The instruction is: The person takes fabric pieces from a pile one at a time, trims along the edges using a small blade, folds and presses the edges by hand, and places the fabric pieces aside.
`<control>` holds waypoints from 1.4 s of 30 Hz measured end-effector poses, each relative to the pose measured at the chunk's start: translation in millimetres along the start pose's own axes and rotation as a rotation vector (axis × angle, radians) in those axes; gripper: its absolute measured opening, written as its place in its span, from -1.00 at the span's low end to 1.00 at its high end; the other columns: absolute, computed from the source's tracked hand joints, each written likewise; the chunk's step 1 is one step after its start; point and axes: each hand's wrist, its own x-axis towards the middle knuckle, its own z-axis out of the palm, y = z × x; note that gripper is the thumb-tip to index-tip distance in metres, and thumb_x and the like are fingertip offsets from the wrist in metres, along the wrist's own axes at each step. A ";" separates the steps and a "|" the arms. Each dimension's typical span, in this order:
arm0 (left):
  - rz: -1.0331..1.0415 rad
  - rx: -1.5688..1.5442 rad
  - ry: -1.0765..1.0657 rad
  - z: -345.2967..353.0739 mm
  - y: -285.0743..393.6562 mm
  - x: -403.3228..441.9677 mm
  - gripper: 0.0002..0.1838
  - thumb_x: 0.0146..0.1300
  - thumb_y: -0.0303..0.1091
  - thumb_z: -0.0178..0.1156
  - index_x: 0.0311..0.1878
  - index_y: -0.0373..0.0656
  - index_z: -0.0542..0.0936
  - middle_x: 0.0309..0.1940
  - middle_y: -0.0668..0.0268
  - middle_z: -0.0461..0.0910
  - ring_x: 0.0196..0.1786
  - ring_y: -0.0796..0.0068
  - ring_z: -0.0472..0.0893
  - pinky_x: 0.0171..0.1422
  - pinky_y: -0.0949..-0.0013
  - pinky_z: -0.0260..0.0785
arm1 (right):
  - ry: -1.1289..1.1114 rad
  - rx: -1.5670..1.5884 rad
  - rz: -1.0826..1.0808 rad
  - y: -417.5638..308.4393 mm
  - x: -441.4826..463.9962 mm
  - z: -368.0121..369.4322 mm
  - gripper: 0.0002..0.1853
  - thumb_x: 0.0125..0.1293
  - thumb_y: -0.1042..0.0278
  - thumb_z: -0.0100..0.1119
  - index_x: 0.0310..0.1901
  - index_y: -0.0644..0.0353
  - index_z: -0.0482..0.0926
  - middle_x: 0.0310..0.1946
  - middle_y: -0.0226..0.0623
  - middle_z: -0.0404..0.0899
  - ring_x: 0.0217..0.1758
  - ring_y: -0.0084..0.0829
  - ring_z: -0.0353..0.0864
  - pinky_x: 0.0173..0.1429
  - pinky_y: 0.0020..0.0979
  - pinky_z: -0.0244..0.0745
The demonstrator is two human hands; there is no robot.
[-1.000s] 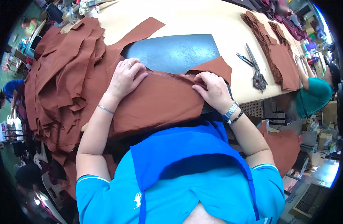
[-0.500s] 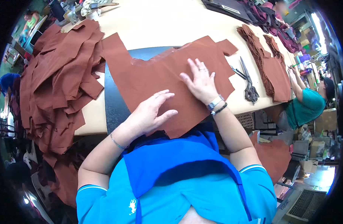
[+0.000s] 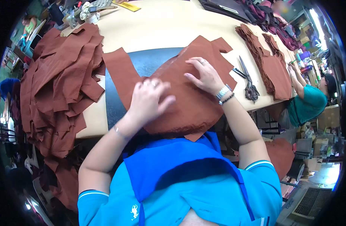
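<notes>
Head view: the left hand [image 3: 147, 100], blurred, and the right hand [image 3: 206, 77] are open, fingers loosely bent and thumbs apart, over the brown cloth [image 3: 184, 107] on the dark board [image 3: 114, 94]; contact is unclear. The right fingers, flatter before, now curl. The cloth's smooth near edge has become wrinkled and rounded.

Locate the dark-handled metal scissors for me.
In the head view, the dark-handled metal scissors lie on the cream table, right of the right hand, between it and the stacked rust-brown fabric pieces.
</notes>
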 end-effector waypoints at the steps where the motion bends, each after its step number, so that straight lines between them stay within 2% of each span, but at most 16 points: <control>1: -0.020 0.031 0.135 11.4 -8.5 15.7 -0.54 0.24 0.00 0.29 0.10 -0.07 0.62 -0.04 0.17 0.59 0.05 0.16 0.57 0.12 0.10 0.35 | 0.026 0.015 -0.039 1.1 8.8 6.3 -0.52 0.30 0.11 0.31 0.16 0.17 0.50 0.16 -0.05 0.53 0.25 -0.03 0.50 0.37 -0.15 0.39; 4: -0.149 0.178 0.239 51.3 -39.7 56.0 -0.58 0.27 -0.07 0.28 0.12 -0.08 0.63 -0.07 0.15 0.59 0.04 0.12 0.58 0.13 0.09 0.38 | 0.066 0.027 -0.130 9.4 29.9 24.8 -0.49 0.29 0.17 0.32 0.21 0.17 0.48 0.18 -0.03 0.53 0.29 -0.05 0.49 0.39 -0.15 0.39; 7: -0.167 0.020 0.012 53.7 -49.4 62.3 -0.64 0.33 -0.18 0.24 0.12 -0.12 0.64 -0.10 0.11 0.60 0.01 0.08 0.59 0.11 0.11 0.43 | -0.044 0.038 -0.065 17.7 38.2 30.8 -0.46 0.35 0.14 0.28 0.29 0.17 0.46 0.24 -0.07 0.50 0.36 -0.06 0.42 0.45 -0.18 0.34; 12: -0.192 -0.377 0.113 59.1 -56.8 34.7 -0.76 0.39 -0.35 0.18 0.00 -0.28 0.67 -0.14 0.00 0.68 -0.03 -0.03 0.65 0.10 0.14 0.49 | -0.046 0.016 -0.103 24.9 35.1 34.3 -0.48 0.39 0.09 0.21 0.26 0.22 0.48 0.24 -0.05 0.50 0.38 -0.08 0.41 0.49 -0.17 0.29; 18: -0.038 -0.223 0.153 46.9 -60.6 25.5 -0.76 0.42 -0.34 0.14 -0.03 -0.30 0.67 -0.15 -0.06 0.68 -0.06 -0.06 0.65 0.10 0.11 0.48 | -0.072 -0.050 -0.124 28.1 34.3 36.9 -0.54 0.44 0.12 0.14 0.27 0.15 0.51 0.27 -0.05 0.48 0.37 -0.05 0.40 0.49 -0.19 0.29; 21: -0.091 -0.253 0.092 46.1 -58.8 22.3 -0.76 0.42 -0.36 0.12 -0.06 -0.31 0.67 -0.15 -0.06 0.67 -0.04 -0.07 0.64 0.11 0.10 0.47 | -0.117 -0.012 -0.116 28.3 36.7 37.5 -0.42 0.41 -0.09 0.14 0.35 0.02 0.46 0.33 -0.03 0.41 0.41 0.02 0.36 0.50 -0.02 0.24; 27: -0.152 -0.262 0.052 46.6 -56.3 21.1 -0.75 0.42 -0.36 0.09 -0.06 -0.31 0.67 -0.12 -0.07 0.66 -0.01 -0.07 0.63 0.13 0.07 0.46 | -0.376 -0.325 -0.083 -0.7 28.5 21.5 -0.10 0.19 -0.63 -0.02 0.48 -0.33 0.26 0.54 -0.02 0.08 0.59 0.14 0.06 0.42 0.54 -0.05; 29: -0.130 -0.313 0.096 48.2 -56.7 21.1 -0.76 0.42 -0.36 0.09 -0.10 -0.32 0.67 -0.12 -0.08 0.65 0.00 -0.09 0.61 0.13 0.07 0.45 | -0.370 -0.296 0.046 7.0 33.1 18.9 -0.09 0.20 -0.64 -0.06 0.49 -0.33 0.25 0.56 -0.04 0.04 0.61 0.12 0.01 0.43 0.55 -0.08; 30: -0.107 -0.298 0.095 49.9 -59.0 20.2 -0.74 0.43 -0.34 0.10 0.01 -0.30 0.63 -0.12 -0.07 0.66 -0.02 -0.06 0.63 0.12 0.09 0.46 | -0.366 -0.283 0.110 10.4 34.7 18.3 -0.09 0.20 -0.65 -0.08 0.50 -0.33 0.24 0.57 -0.04 0.01 0.62 0.11 -0.01 0.43 0.56 -0.10; 32: -0.062 -0.265 0.096 52.0 -65.1 19.3 -0.63 0.45 -0.29 0.11 0.22 -0.27 0.55 -0.12 -0.04 0.68 -0.07 0.02 0.68 0.10 0.14 0.48 | -0.246 -0.315 0.062 12.5 34.8 25.8 -0.09 0.24 -0.56 0.00 0.46 -0.10 0.30 0.51 -0.03 0.14 0.58 0.02 0.10 0.46 0.45 -0.03; 34: -0.365 -0.513 0.057 23.0 -51.9 27.3 -0.42 0.47 -0.21 0.10 0.44 -0.23 0.24 -0.14 0.05 0.65 -0.08 0.21 0.67 0.03 0.24 0.51 | -0.099 -0.252 -0.066 11.1 31.5 36.1 -0.11 0.26 -0.50 0.05 0.42 0.03 0.34 0.46 -0.03 0.23 0.54 -0.03 0.20 0.48 0.36 0.04; 35: -0.519 -0.638 0.037 13.4 -47.7 30.3 -0.29 0.48 -0.17 0.10 0.56 -0.21 0.09 -0.15 0.09 0.64 -0.08 0.31 0.67 0.00 0.29 0.52 | -0.038 -0.107 -0.115 6.8 29.8 41.6 -0.18 0.29 -0.39 0.11 0.34 0.14 0.40 0.37 -0.06 0.36 0.45 -0.08 0.32 0.48 0.19 0.12; 36: -0.502 -0.918 0.205 33.1 -71.6 29.9 -0.03 0.48 -0.02 0.11 0.62 -0.09 -0.34 -0.16 0.24 0.60 -0.16 0.48 0.61 -0.08 0.40 0.49 | -0.031 0.076 -0.124 1.8 28.1 47.7 -0.24 0.30 -0.36 0.12 0.30 0.14 0.46 0.32 -0.08 0.41 0.40 -0.06 0.37 0.47 0.12 0.16; 38: -0.864 -1.296 0.319 1.7 -66.9 33.9 -0.01 0.49 0.00 0.09 0.60 -0.02 -0.43 -0.11 0.29 0.60 -0.17 0.51 0.60 -0.10 0.42 0.48 | -0.083 -0.055 -0.148 -5.0 25.5 45.5 -0.25 0.34 -0.28 0.14 0.31 0.22 0.45 0.30 -0.02 0.42 0.38 -0.02 0.37 0.48 -0.03 0.20; 39: -0.865 -1.242 0.311 1.0 -69.3 30.7 -0.15 0.47 -0.05 0.16 0.62 -0.04 -0.08 0.02 0.18 0.54 -0.14 0.54 0.59 -0.04 0.50 0.46 | -0.096 -0.080 -0.156 -6.9 24.4 44.7 -0.26 0.33 -0.27 0.14 0.31 0.21 0.45 0.29 -0.02 0.41 0.38 -0.02 0.36 0.47 -0.03 0.21; 42: -0.519 -0.770 -0.053 30.2 -100.6 18.9 -0.34 0.42 -0.03 0.22 0.46 -0.15 0.33 -0.11 0.24 0.61 -0.17 0.55 0.62 -0.07 0.47 0.48 | -0.117 -0.148 -0.175 -11.0 24.8 40.9 -0.27 0.32 -0.26 0.16 0.32 0.15 0.47 0.29 -0.03 0.41 0.38 -0.02 0.36 0.46 -0.03 0.23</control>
